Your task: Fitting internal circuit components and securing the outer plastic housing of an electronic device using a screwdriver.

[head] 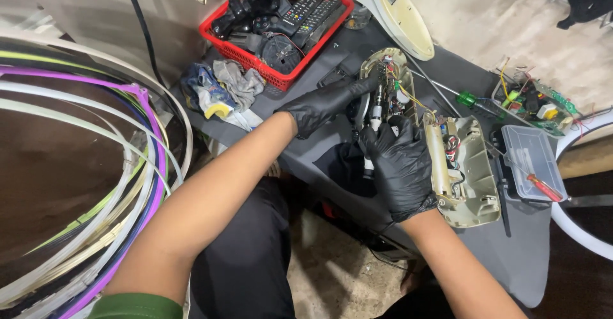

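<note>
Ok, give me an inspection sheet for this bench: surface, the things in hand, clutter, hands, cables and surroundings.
Surface: dark grey table, crowded along its far side.
Job's things: opened beige appliance shell showing wires and parts; slim tool upright against it.
Clutter: red basket of remote controls, crumpled rags, second beige shell half, green-handled screwdriver, circuit board, clear box with a red screwdriver.
Hands: left hand, black-gloved, rests on the shell; right hand, black-gloved, grips the tool.
Cables: black cable along the wall.
Surroundings: coloured hoops at left, sandy floor.
</note>
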